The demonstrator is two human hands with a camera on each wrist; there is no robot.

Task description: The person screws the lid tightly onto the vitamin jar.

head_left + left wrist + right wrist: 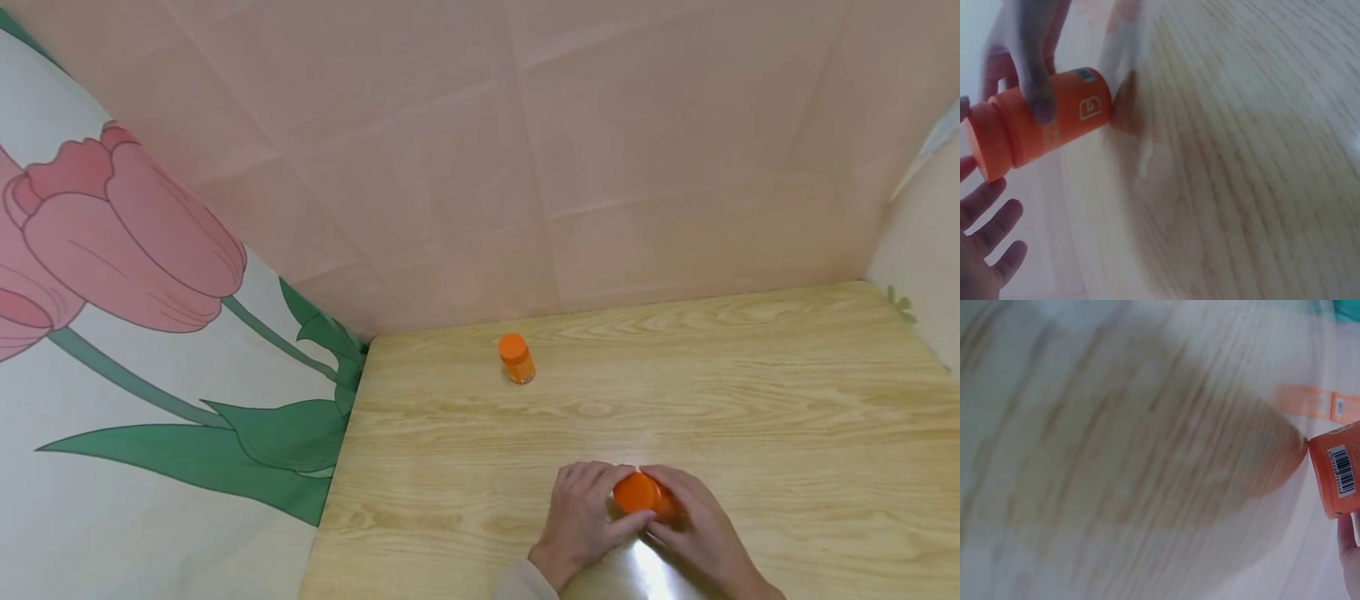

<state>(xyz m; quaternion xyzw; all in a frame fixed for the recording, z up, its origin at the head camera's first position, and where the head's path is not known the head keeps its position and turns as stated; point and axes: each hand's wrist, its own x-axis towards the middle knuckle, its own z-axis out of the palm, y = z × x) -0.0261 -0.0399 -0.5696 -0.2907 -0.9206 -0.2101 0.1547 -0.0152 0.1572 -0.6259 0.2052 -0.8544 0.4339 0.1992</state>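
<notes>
An orange screw-cap bottle is between both hands near the front of the table. It leans over, its cap toward the left hand and the edge of its base at the table. My right hand grips the bottle's body, and its thumb lies across the printed side in the left wrist view. My left hand pinches the cap between thumb and forefinger, the other fingers spread beside it. A barcode on the bottle faces the right wrist camera, where most of the right hand is out of frame.
A second orange bottle stands upright toward the back of the wood-grain table. Behind rises a pink cloth backdrop. A panel with painted tulips borders the left side, and a pale wall the right.
</notes>
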